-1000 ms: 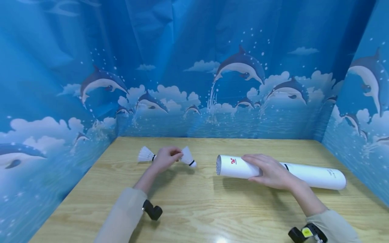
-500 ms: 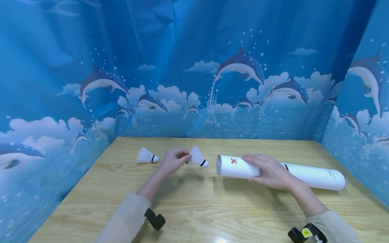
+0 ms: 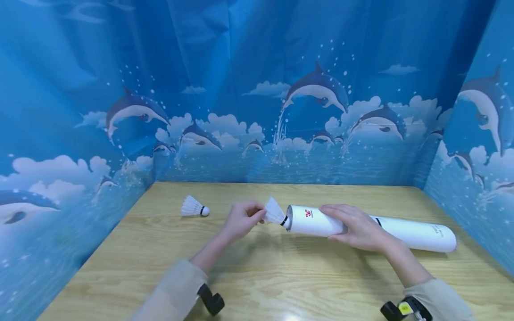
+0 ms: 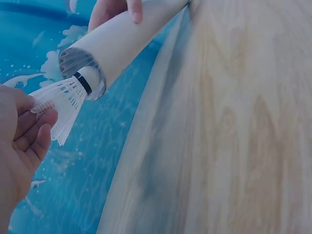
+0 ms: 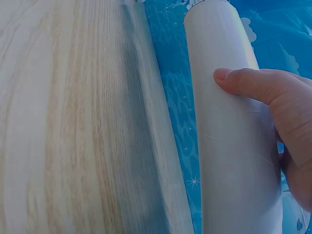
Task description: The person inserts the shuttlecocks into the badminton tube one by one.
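Note:
My left hand (image 3: pixel 242 220) pinches a white shuttlecock (image 3: pixel 275 212) by its feathers, its cork end at the open mouth of a long white tube (image 3: pixel 401 231). In the left wrist view the shuttlecock (image 4: pixel 61 100) has its black-banded cork just inside the tube (image 4: pixel 122 36) opening. My right hand (image 3: pixel 357 227) grips the tube near its open end and holds it flat on the wooden table (image 3: pixel 273 276). The thumb lies across the tube (image 5: pixel 229 126) in the right wrist view. A second shuttlecock (image 3: pixel 193 207) lies on the table to the left.
Blue dolphin-print sheets (image 3: pixel 257 89) wall the table at the back and on both sides. The tube reaches close to the right wall.
My left hand has carried the shuttlecock to the right, from beside the other shuttlecock to the tube's open mouth. The right hand and tube have stayed still.

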`<state>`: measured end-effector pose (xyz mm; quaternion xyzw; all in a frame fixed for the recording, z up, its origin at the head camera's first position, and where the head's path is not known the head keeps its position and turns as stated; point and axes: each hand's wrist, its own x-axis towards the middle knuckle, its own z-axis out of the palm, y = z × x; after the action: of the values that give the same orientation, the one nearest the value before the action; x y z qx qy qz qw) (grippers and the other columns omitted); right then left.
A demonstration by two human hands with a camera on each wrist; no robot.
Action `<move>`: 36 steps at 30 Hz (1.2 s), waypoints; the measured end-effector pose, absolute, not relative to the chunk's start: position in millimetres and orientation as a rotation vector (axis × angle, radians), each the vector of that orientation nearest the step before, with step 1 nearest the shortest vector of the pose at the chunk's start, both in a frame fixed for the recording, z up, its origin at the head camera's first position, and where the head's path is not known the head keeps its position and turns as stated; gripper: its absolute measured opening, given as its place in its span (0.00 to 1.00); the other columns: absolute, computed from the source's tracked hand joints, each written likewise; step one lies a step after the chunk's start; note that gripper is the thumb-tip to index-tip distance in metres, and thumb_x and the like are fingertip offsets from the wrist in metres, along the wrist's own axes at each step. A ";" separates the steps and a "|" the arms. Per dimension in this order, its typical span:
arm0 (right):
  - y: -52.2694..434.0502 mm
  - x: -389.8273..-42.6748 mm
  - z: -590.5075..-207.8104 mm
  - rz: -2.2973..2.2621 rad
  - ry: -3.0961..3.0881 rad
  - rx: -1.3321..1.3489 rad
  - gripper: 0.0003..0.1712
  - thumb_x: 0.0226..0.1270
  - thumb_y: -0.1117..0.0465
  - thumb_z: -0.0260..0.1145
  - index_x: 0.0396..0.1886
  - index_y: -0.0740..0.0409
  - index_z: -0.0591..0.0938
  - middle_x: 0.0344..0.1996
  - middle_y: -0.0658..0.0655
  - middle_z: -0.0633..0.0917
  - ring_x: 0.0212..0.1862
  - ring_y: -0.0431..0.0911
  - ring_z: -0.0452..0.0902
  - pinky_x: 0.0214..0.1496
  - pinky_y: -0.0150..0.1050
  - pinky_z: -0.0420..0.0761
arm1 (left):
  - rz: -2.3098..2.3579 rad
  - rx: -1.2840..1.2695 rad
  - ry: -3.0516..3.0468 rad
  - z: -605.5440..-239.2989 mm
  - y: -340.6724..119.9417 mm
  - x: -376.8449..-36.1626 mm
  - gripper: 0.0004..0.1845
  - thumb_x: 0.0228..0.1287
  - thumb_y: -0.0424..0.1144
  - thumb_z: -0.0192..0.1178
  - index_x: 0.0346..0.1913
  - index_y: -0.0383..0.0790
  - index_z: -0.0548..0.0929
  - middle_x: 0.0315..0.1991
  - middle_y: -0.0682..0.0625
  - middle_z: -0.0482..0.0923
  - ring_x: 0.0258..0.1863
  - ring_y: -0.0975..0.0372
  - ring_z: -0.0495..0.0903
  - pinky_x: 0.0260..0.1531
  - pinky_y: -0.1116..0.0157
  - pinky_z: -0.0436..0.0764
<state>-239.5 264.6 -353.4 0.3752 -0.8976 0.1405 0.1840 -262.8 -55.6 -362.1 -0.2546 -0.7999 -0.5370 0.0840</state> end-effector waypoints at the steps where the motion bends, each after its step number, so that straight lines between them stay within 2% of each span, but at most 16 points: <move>1: 264.8 -239.5 -353.5 0.393 -2.528 1.060 0.43 0.41 0.54 0.77 0.61 0.59 0.72 0.56 0.59 0.76 0.55 0.57 0.72 0.52 0.58 0.71 | -1.603 -0.764 -2.374 -362.3 -53.6 -261.3 0.05 0.61 0.26 0.58 0.36 0.27 0.82 0.30 0.40 0.82 0.25 0.56 0.81 0.24 0.64 0.80; 6: 265.9 -238.7 -353.2 0.387 -2.502 1.070 0.43 0.40 0.54 0.78 0.60 0.59 0.73 0.56 0.59 0.76 0.55 0.57 0.72 0.52 0.58 0.72 | -1.665 -0.772 -2.303 -365.5 -44.0 -257.8 0.05 0.60 0.27 0.59 0.35 0.26 0.82 0.29 0.39 0.82 0.25 0.56 0.81 0.24 0.66 0.80; 14: 266.6 -237.5 -350.4 0.391 -2.474 1.075 0.44 0.40 0.54 0.77 0.61 0.57 0.73 0.56 0.58 0.76 0.54 0.56 0.73 0.50 0.57 0.73 | -1.729 -0.776 -2.303 -365.8 -30.0 -252.0 0.06 0.62 0.31 0.58 0.37 0.29 0.82 0.33 0.41 0.83 0.27 0.57 0.83 0.28 0.63 0.81; 21: 265.4 -238.1 -347.8 0.386 -2.416 1.114 0.44 0.39 0.53 0.77 0.60 0.58 0.73 0.55 0.59 0.77 0.53 0.55 0.74 0.50 0.56 0.74 | -1.767 -0.793 -2.299 -366.3 -25.1 -246.2 0.07 0.62 0.31 0.59 0.38 0.27 0.82 0.34 0.38 0.82 0.28 0.53 0.83 0.27 0.68 0.80; 26: 265.6 -239.6 -347.6 0.384 -2.406 1.122 0.44 0.39 0.53 0.77 0.60 0.57 0.73 0.55 0.58 0.77 0.53 0.55 0.74 0.49 0.55 0.75 | -1.685 -0.783 -2.350 -366.8 -22.7 -246.6 0.07 0.62 0.32 0.59 0.37 0.29 0.84 0.34 0.40 0.83 0.27 0.59 0.82 0.28 0.65 0.81; 32: 265.1 -242.1 -346.9 0.392 -2.390 1.140 0.43 0.40 0.53 0.77 0.60 0.58 0.73 0.55 0.59 0.77 0.53 0.55 0.74 0.49 0.55 0.75 | -1.636 -0.716 -2.396 -368.4 -20.4 -247.0 0.07 0.62 0.33 0.59 0.38 0.32 0.84 0.34 0.43 0.84 0.28 0.63 0.81 0.27 0.71 0.79; 36: 265.3 -243.7 -348.0 0.393 -2.386 1.146 0.42 0.41 0.53 0.76 0.60 0.58 0.73 0.55 0.59 0.77 0.53 0.55 0.73 0.50 0.55 0.74 | -1.620 -0.715 -2.404 -370.0 -18.3 -248.0 0.07 0.61 0.33 0.60 0.38 0.33 0.85 0.34 0.43 0.84 0.28 0.64 0.81 0.27 0.71 0.79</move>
<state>-243.7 265.3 -348.0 0.4167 -0.8676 0.1430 0.2306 -248.0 -18.3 -370.0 -0.2389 -0.8028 -0.5407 0.0777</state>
